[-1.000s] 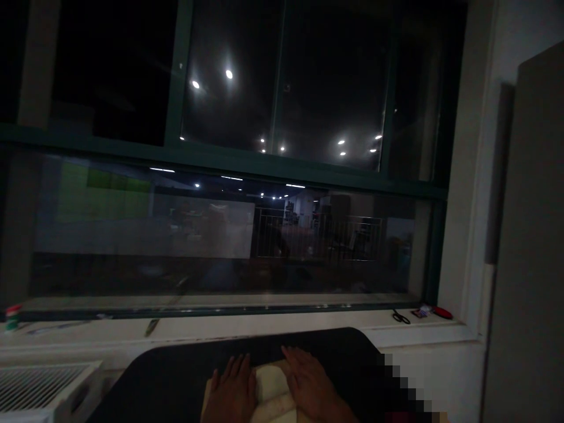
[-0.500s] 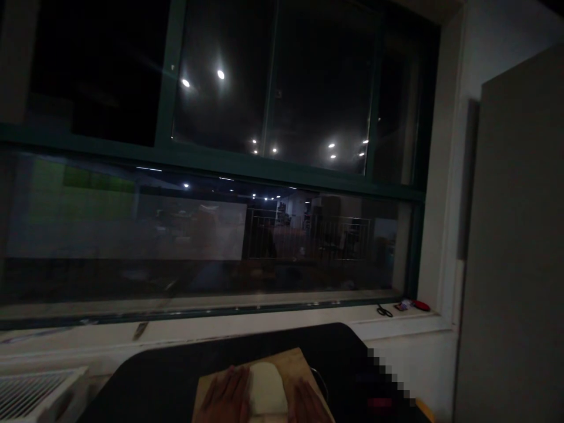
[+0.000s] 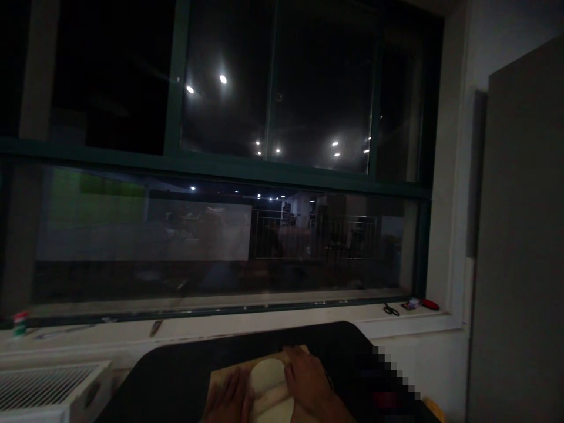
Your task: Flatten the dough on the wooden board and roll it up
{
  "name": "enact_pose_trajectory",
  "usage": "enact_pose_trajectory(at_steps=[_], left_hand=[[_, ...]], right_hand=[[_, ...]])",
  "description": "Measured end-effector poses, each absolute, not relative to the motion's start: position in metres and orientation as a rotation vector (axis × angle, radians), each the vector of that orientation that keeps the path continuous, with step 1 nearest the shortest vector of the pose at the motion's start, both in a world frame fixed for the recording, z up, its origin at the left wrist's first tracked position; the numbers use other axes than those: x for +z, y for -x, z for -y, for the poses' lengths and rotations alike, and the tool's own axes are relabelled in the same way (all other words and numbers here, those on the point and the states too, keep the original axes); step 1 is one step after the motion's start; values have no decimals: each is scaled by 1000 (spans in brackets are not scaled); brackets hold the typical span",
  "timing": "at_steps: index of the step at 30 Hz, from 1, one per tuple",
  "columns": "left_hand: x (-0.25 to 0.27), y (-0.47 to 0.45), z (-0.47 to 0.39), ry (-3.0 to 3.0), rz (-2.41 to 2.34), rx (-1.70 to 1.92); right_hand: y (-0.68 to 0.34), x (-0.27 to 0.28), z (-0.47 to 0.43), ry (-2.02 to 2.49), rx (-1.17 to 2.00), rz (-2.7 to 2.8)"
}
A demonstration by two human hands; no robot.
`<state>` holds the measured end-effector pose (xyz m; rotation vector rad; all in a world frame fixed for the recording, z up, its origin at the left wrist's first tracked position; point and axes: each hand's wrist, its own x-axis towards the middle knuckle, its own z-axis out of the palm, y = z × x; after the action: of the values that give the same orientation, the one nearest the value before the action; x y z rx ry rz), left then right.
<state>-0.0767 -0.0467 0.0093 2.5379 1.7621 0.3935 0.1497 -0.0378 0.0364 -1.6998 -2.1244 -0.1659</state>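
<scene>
A pale, flattened piece of dough [image 3: 268, 373] lies on a wooden board [image 3: 217, 379] on the black table. Across the dough runs a light rolling pin [image 3: 272, 398], slanting up towards the right. My left hand [image 3: 229, 395] covers the pin's left end, its fingers pointing forward and close together. Over the right end is my right hand [image 3: 306, 376], fingers bent, reaching near the board's far right corner. The pin's ends are hidden under my hands, and the dim light blurs finger detail.
Beyond the black table [image 3: 176, 364] runs a windowsill [image 3: 282, 317] below a dark window. It holds scissors [image 3: 390, 309], a red object [image 3: 430, 304] and a small red-capped container [image 3: 20, 324]. A white radiator [image 3: 57, 382] stands left, a grey cabinet [image 3: 520, 235] right.
My right hand has moved forward and left, towards the board's far edge. The rolling pin now crosses the dough farther forward and at a slant. The view has shifted slightly left.
</scene>
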Motion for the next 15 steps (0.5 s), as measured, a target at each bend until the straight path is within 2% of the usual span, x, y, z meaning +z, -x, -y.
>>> enact_pose_trajectory(at_steps=[6,11,15], left_hand=[[43,70,16,-2487,-1949,121],[44,69,14,-2530,-1843,183],[31,69,17,-2507,-1775,263]], right_hand=[[-152,28,-27,1672,-38,2296],[-161,3,-24,1672,-32,2250],[-166,-14,-3,1635,-222,2094]])
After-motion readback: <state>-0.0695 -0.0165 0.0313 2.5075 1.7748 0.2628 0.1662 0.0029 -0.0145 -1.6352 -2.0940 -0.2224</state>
